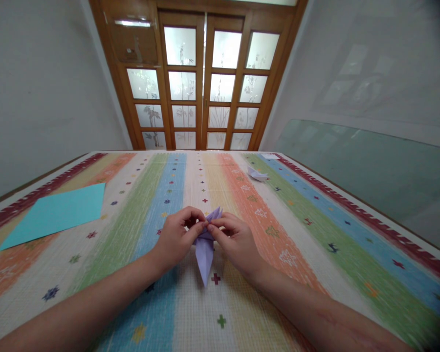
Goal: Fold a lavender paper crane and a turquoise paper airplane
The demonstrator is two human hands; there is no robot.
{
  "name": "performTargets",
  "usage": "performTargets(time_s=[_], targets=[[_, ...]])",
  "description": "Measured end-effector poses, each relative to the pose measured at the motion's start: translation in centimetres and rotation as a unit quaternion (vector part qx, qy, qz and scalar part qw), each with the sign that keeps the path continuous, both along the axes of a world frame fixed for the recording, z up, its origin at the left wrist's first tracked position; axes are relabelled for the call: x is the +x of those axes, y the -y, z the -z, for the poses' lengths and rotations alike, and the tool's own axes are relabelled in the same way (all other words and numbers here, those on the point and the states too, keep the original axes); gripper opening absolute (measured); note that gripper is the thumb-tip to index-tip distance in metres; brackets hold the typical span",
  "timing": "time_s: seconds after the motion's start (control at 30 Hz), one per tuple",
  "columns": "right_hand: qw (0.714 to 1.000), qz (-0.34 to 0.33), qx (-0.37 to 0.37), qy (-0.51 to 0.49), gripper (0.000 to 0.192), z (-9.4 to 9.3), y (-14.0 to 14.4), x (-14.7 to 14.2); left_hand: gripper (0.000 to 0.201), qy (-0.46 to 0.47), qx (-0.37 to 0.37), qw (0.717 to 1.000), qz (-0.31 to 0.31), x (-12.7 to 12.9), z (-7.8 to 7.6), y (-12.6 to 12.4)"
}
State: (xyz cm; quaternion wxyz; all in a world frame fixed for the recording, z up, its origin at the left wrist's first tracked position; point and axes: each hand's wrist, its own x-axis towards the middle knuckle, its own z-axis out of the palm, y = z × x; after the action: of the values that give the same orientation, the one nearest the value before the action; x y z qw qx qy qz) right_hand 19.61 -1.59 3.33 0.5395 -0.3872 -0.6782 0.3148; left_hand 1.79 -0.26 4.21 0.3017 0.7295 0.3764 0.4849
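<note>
Head view: the left hand (181, 234) and right hand (238, 242), both pinched closed, gripped the folded purple paper (204, 259) at lower centre; a turquoise sheet (60, 212) lay at middle left.

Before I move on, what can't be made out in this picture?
Head view, purple folded paper: gripped part hidden by left hand and right hand.
Head view, pale folded paper: folds too small.
Head view, right forearm: elbow end cut off by bottom edge.
</note>
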Motion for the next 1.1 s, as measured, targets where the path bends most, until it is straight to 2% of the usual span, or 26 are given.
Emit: performTargets(time_s=[0.4, 0.6, 0.77, 1.1], targets=[[1.000, 0.001, -0.002, -0.004, 0.010, 0.3, -0.1, 0.0, 0.004, 0.027, -0.027, 0.999, -0.004, -0.1, 0.0, -0.1], [1.000, 0.016, 0.018, 0.018, 0.009, 0.0, 0.1, 0.0, 0.020, 0.021, -0.048, 0.998, -0.022, 0.0, -0.3, -0.1], [0.998, 0.020, 0.037, 0.045, 0.010, 0.0, 0.2, -0.1, 0.010, -0.008, -0.020, 1.000, -0.013, 0.0, -0.9, -0.2], [0.997, 0.017, 0.037, 0.068, 0.013, -0.1, 0.2, -0.1, 0.013, -0.017, 0.002, 1.000, 0.017, -0.2, -0.9, -0.2]])
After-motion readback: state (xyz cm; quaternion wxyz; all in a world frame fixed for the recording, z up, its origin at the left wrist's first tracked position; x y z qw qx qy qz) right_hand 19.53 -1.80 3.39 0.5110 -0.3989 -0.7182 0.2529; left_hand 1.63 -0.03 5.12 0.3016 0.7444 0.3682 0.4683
